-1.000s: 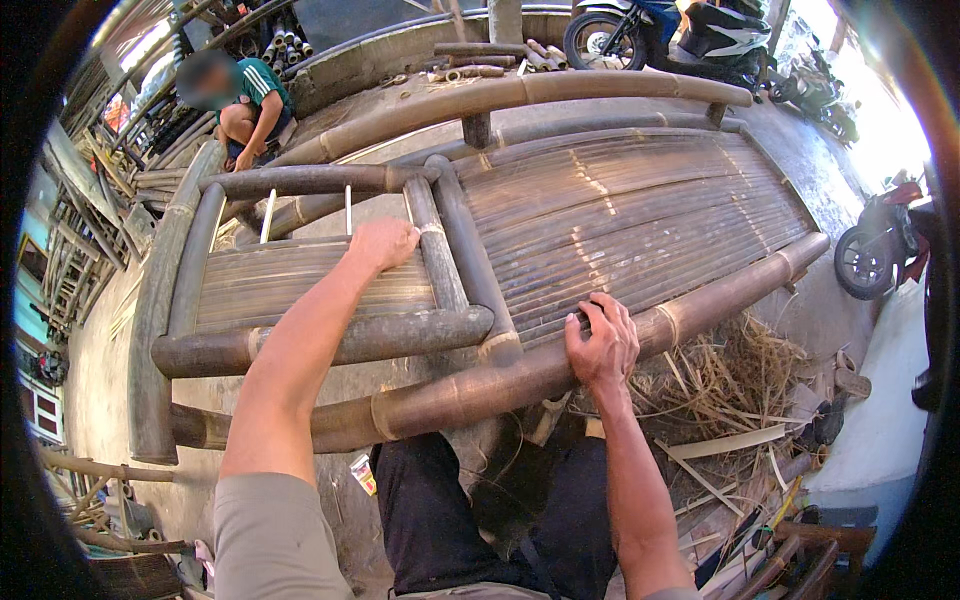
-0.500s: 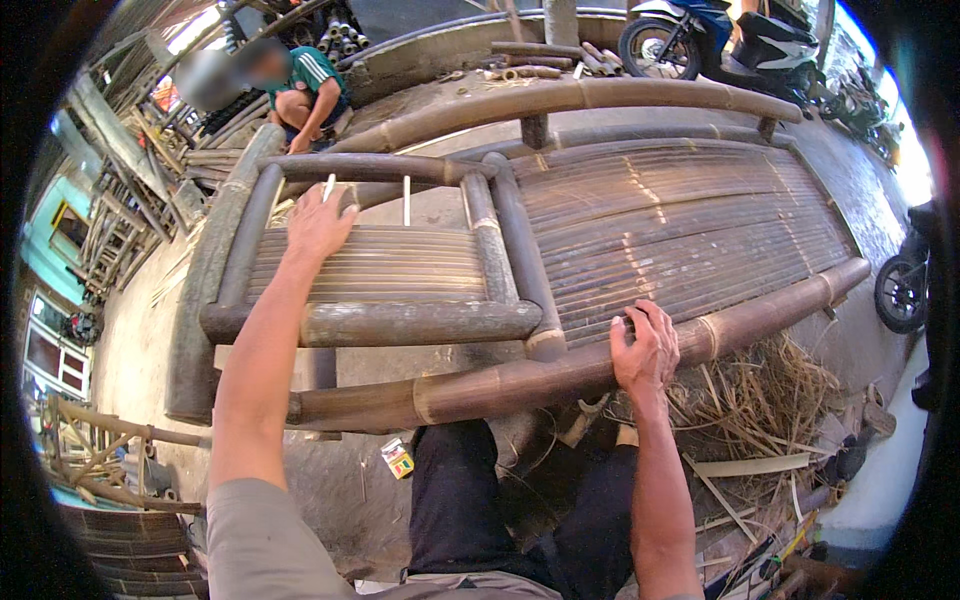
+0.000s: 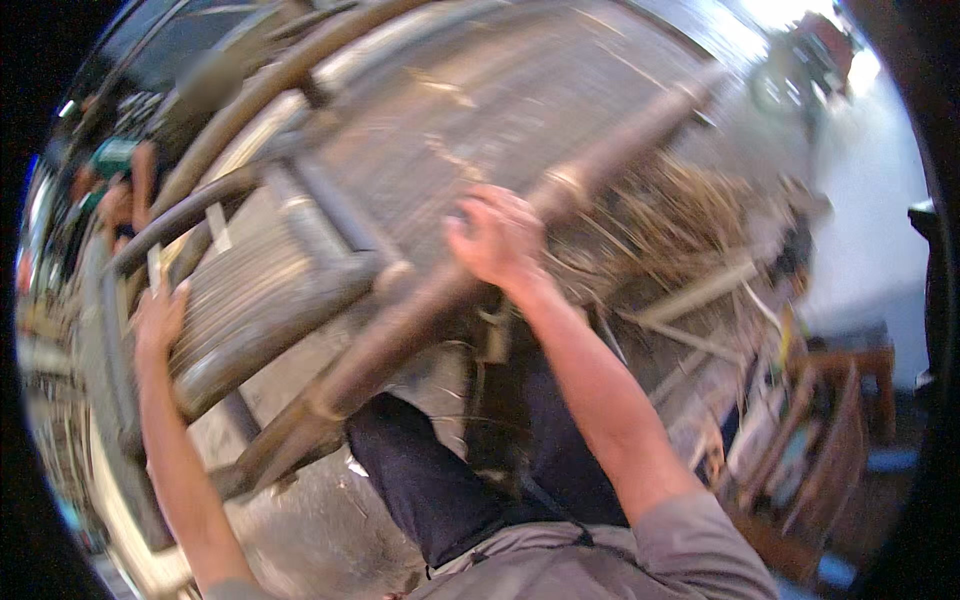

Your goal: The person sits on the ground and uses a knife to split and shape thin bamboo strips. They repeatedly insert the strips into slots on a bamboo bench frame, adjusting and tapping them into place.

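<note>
A long brown bamboo bench [image 3: 420, 290] slants across the view, its slatted seat blurred by motion. At its left end, thick bamboo poles frame a smaller slatted panel [image 3: 255, 285]. My left hand [image 3: 160, 318] reaches to the far left side of this panel, fingers apart, right by the end of a pale strip [image 3: 154, 262]. A second pale strip [image 3: 217, 228] stands a little to the right. My right hand [image 3: 497, 235] rests on the bench's thick front pole [image 3: 400, 315], thumb and fingers apart and bent over its top.
A pile of dry bamboo shavings [image 3: 670, 215] lies beyond the front pole, with loose split pieces [image 3: 690, 295] near it. Wooden pieces [image 3: 815, 450] stand at the lower right. A person in a green shirt [image 3: 118, 165] crouches at the far left. A motorbike [image 3: 805, 70] shows at upper right.
The whole view has swung to the right, so the bench now appears tilted and further left. Both hands keep about the same places on the bench.
</note>
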Demonstrator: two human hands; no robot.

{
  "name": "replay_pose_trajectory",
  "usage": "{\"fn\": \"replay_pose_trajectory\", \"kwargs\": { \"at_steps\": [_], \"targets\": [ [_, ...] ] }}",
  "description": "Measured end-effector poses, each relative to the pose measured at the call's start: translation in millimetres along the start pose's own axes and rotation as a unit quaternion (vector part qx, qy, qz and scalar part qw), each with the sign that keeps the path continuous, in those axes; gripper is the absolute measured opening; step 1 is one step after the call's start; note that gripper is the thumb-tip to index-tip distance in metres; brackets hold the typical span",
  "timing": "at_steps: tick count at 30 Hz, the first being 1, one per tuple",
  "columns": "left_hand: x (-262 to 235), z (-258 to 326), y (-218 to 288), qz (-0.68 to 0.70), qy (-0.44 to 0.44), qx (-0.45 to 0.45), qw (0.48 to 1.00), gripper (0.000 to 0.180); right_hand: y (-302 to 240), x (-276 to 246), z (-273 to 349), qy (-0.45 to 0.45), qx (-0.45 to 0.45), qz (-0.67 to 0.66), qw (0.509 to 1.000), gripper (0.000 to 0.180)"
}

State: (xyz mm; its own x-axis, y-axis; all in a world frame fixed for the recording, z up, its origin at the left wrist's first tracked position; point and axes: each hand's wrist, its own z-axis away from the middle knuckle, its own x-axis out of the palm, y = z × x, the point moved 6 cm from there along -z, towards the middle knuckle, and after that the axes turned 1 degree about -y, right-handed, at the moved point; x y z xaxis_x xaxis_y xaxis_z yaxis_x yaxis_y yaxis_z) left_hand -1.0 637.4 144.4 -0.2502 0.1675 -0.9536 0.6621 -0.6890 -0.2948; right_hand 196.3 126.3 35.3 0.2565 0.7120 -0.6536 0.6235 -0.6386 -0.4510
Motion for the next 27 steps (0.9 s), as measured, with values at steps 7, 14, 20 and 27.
{"fn": "replay_pose_trajectory", "kwargs": {
  "at_steps": [7, 14, 20, 27],
  "targets": [
    [-12.2, 56.8, 62.0, 0.036, 0.224, 0.138, 0.964, 0.067, 8.5, -30.8, 10.9, -0.062, -0.025, -0.229, 0.971, 0.042],
    [-13.1, 192.2, 158.1, 0.251, 0.42, 0.256, 0.834, 0.042, 171.8, -103.4, 186.8, -0.151, 0.244, -0.252, 0.924, 0.039],
    [17.9, 323.5, 340.9, 0.455, 0.252, 0.32, 0.791, 0.022, 360.3, -147.7, 424.5, 0.152, 0.716, -0.244, 0.637, 0.047],
    [35.7, 432.4, 528.3, 0.501, 0.019, 0.484, 0.717, 0.028, 427.6, -138.0, 435.5, 0.35, 0.696, -0.337, 0.528, 0.034]
  ]
}}
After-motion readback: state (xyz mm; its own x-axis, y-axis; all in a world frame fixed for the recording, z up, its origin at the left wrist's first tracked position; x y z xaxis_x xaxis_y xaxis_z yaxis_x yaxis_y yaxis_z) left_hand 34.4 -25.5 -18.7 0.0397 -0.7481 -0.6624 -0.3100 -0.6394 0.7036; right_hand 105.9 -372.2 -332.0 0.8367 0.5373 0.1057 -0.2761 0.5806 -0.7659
